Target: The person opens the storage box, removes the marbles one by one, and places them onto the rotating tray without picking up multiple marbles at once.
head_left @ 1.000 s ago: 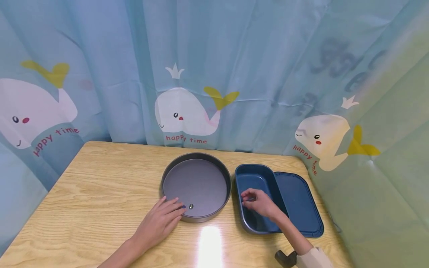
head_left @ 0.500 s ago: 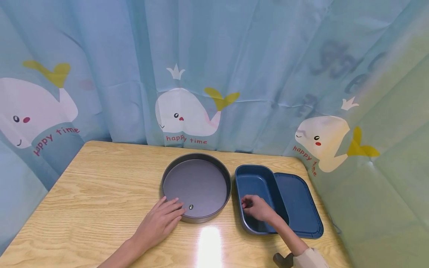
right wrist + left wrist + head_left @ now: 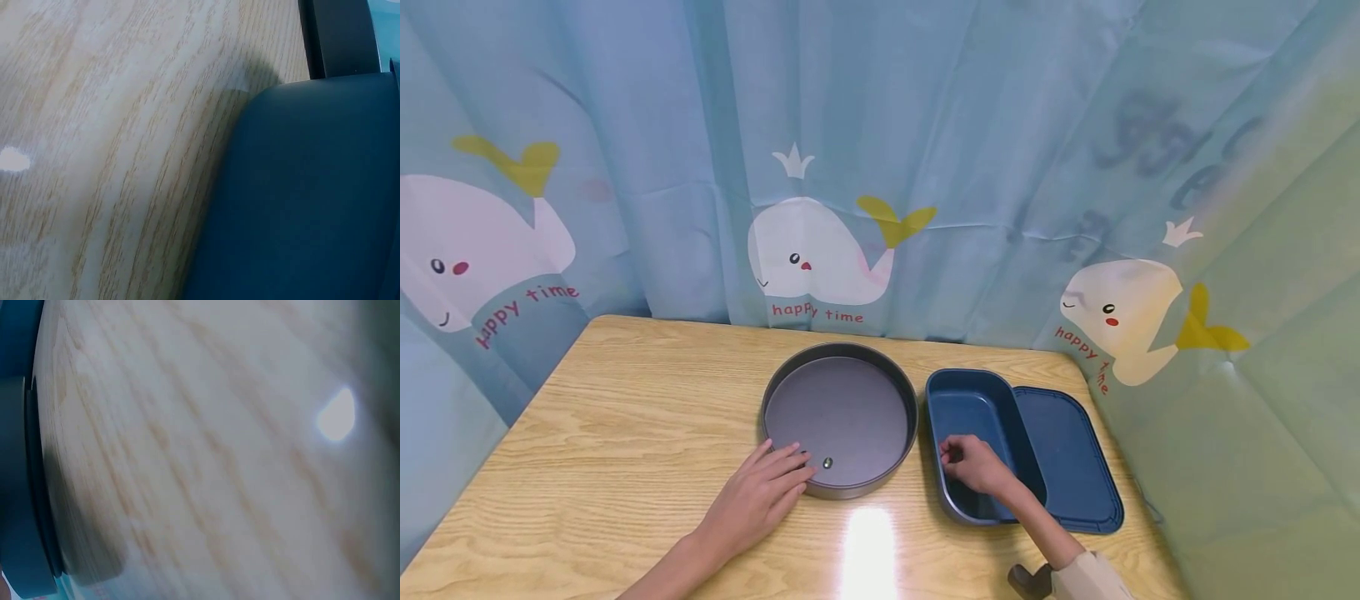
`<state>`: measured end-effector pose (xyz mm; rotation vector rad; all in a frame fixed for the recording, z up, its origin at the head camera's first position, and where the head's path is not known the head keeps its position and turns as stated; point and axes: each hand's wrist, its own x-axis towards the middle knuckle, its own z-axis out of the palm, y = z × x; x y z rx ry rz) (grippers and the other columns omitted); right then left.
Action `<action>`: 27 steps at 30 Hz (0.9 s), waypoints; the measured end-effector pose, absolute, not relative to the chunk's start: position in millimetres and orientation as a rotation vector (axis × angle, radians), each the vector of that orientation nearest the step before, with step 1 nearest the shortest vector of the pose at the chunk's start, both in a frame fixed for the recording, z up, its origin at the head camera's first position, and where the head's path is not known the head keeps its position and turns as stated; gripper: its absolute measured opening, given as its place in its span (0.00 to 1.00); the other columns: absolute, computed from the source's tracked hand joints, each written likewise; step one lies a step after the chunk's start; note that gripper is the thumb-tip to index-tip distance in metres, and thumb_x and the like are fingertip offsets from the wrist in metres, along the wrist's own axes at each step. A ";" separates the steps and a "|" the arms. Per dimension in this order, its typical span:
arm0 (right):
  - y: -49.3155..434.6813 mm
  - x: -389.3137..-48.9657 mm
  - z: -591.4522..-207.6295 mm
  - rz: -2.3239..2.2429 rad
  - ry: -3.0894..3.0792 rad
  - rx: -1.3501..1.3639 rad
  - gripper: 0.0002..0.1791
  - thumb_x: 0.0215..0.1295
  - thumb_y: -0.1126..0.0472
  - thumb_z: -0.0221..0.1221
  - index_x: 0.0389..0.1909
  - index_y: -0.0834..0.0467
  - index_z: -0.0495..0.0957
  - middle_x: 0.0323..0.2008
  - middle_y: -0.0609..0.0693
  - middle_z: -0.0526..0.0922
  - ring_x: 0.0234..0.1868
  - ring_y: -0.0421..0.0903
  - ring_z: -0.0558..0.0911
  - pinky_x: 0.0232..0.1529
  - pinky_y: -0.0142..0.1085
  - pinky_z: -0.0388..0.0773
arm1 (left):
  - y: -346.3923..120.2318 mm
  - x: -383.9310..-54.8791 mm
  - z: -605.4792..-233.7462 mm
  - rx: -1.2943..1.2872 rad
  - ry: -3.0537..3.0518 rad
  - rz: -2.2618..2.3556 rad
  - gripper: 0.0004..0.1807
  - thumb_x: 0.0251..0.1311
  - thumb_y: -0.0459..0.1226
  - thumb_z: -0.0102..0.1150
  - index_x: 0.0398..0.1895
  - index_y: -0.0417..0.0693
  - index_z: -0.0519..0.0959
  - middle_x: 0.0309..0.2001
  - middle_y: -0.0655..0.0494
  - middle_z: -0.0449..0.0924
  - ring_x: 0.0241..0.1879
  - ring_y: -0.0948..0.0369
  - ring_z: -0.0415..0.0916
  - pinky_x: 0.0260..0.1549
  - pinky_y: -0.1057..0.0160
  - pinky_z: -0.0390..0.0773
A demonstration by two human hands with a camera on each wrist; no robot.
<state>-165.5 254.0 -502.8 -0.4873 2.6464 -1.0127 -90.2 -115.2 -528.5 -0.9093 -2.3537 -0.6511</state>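
Note:
My left hand (image 3: 758, 498) rests with relaxed, spread fingers over the near left rim of a round dark grey cake pan (image 3: 838, 408). A small shiny marble (image 3: 827, 462) lies on the pan floor beside its fingertips, and a dark bit of something shows between the fingers. My right hand (image 3: 976, 465) is down inside a deep blue rectangular box (image 3: 977, 379), its bent fingers close by the left wall. I cannot tell whether its fingertips hold anything. The right wrist view shows only the box's outer wall (image 3: 306, 187); the left wrist view has the pan's side (image 3: 19, 506).
A flat blue lid (image 3: 1071, 458) lies to the right of the box, partly under its edge. Everything stands on a wood-grain table (image 3: 647, 417), backed by a whale-print curtain (image 3: 985, 208). A black wrist mount (image 3: 1030, 581) sits by the right sleeve.
My right hand has sunk lower into the box and its fingers have drawn closer together. A blue marble beside the left fingertips has moved mostly out of sight. The left hand stays put.

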 end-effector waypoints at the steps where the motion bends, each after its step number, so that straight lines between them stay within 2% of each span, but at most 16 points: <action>1: 254.1 -165.6 -502.9 -1.013 2.649 -0.490 0.03 0.58 0.74 0.60 0.32 0.65 0.79 0.27 0.45 0.79 0.31 0.41 0.77 0.32 0.31 0.75 | -115.1 -90.4 -528.8 -0.908 -2.357 -0.653 0.21 0.78 0.46 0.43 0.49 0.48 0.87 0.54 0.51 0.84 0.59 0.51 0.77 0.59 0.38 0.69; 10: 255.0 -164.7 -497.8 -1.062 2.637 -0.477 0.07 0.59 0.75 0.61 0.30 0.60 0.80 0.26 0.46 0.80 0.28 0.41 0.76 0.29 0.31 0.74 | -114.7 -90.6 -529.9 -0.908 -2.369 -0.654 0.17 0.75 0.44 0.50 0.49 0.48 0.87 0.54 0.52 0.84 0.59 0.51 0.77 0.59 0.37 0.69; 15: 257.0 -166.5 -489.7 -1.167 2.571 -0.431 0.07 0.61 0.76 0.59 0.32 0.62 0.81 0.27 0.48 0.81 0.28 0.42 0.79 0.27 0.32 0.78 | -114.6 -90.2 -529.8 -0.904 -2.363 -0.661 0.18 0.76 0.45 0.48 0.49 0.48 0.87 0.54 0.52 0.84 0.59 0.51 0.77 0.59 0.38 0.69; 19: 259.4 -169.2 -482.7 -1.232 2.560 -0.383 0.07 0.63 0.77 0.58 0.34 0.64 0.82 0.30 0.50 0.82 0.32 0.44 0.81 0.31 0.34 0.82 | -114.4 -90.6 -529.3 -0.904 -2.353 -0.657 0.19 0.77 0.45 0.45 0.49 0.48 0.87 0.54 0.52 0.84 0.59 0.52 0.77 0.61 0.40 0.68; 23: 261.7 -172.2 -476.9 -1.265 2.571 -0.333 0.06 0.66 0.75 0.59 0.36 0.64 0.82 0.33 0.51 0.83 0.35 0.46 0.82 0.36 0.37 0.84 | -114.4 -90.5 -529.1 -0.903 -2.351 -0.661 0.18 0.76 0.44 0.48 0.49 0.48 0.87 0.54 0.52 0.83 0.59 0.51 0.77 0.66 0.44 0.64; 27: 262.3 -174.4 -470.4 -1.292 2.584 -0.294 0.05 0.67 0.73 0.59 0.38 0.65 0.82 0.34 0.52 0.83 0.36 0.47 0.83 0.39 0.40 0.84 | -114.1 -90.2 -528.7 -0.903 -2.358 -0.666 0.16 0.75 0.43 0.50 0.50 0.48 0.87 0.54 0.52 0.83 0.59 0.51 0.77 0.64 0.43 0.66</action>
